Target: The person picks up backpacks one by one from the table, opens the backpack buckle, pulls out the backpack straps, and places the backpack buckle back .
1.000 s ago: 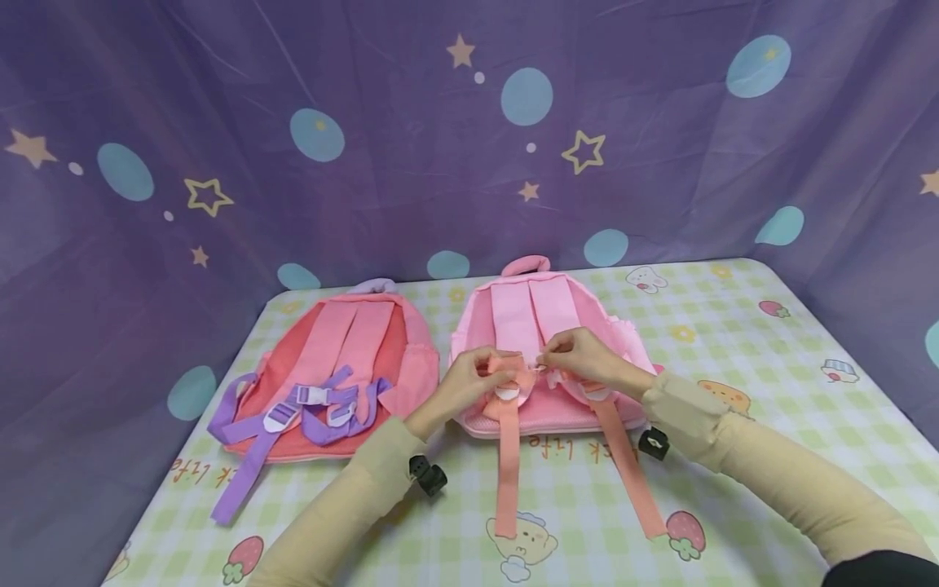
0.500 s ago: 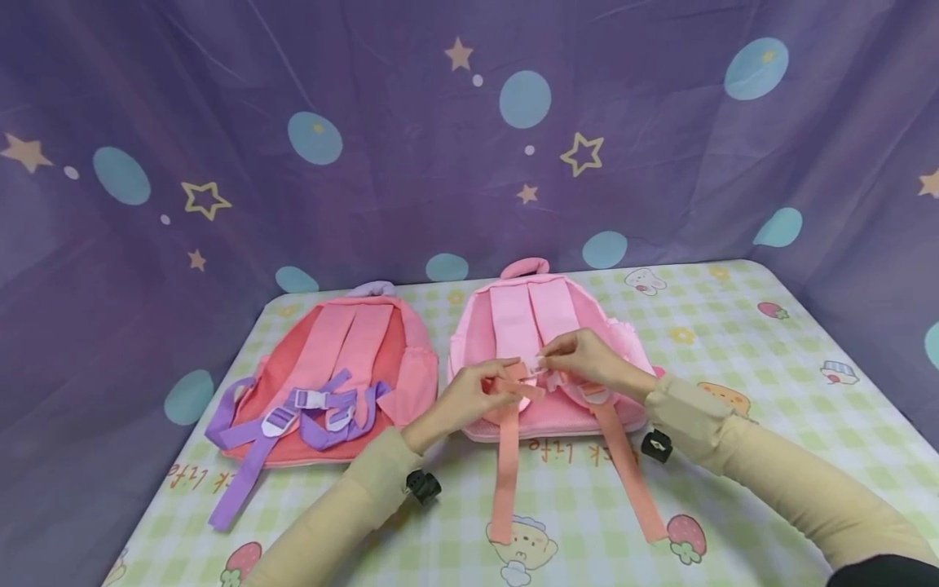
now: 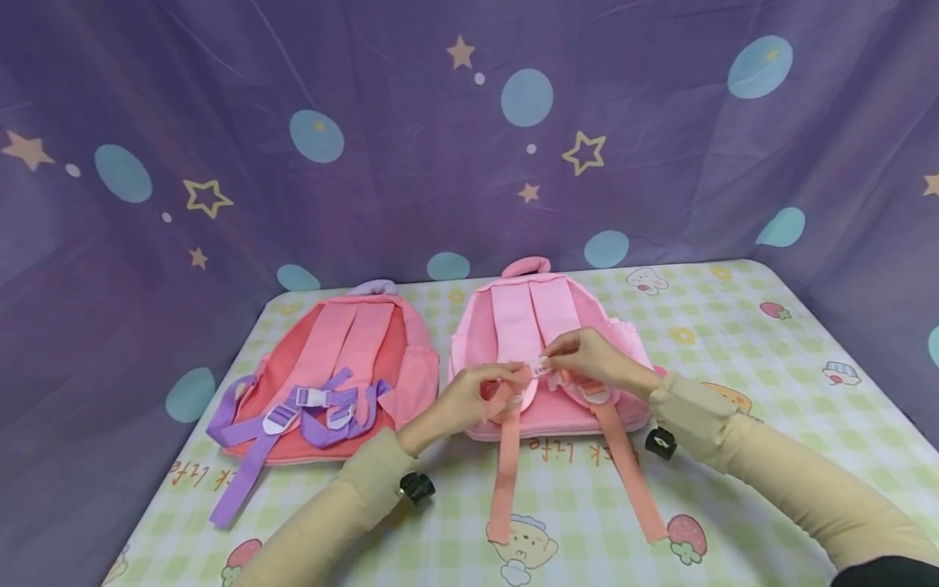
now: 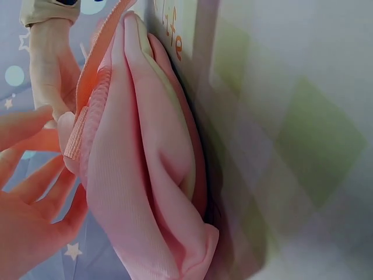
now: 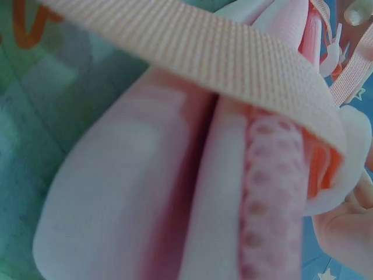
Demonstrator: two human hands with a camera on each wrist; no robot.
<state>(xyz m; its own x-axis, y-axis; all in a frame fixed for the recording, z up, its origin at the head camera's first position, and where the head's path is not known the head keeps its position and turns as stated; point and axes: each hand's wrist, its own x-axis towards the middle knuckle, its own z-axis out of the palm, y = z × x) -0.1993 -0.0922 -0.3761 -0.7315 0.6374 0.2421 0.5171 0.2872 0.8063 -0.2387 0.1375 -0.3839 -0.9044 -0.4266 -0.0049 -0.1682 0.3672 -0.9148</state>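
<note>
Through my head feed, I see the left hand (image 3: 469, 395) pinching an orange strap (image 3: 502, 400) and the right hand (image 3: 588, 355) gripping a small white buckle (image 3: 540, 367) just beside it, both over the pink backpack (image 3: 515, 324), which lies on the checked cloth (image 3: 778, 424) beside the coral backpack (image 3: 328, 336).

Room right of pink backpack (image 3: 546, 414), coral backpack (image 3: 328, 350) blocking left

The pink backpack (image 3: 522, 326) is matt cloth, its orange straps (image 3: 507, 473) ribbed webbing.
</note>
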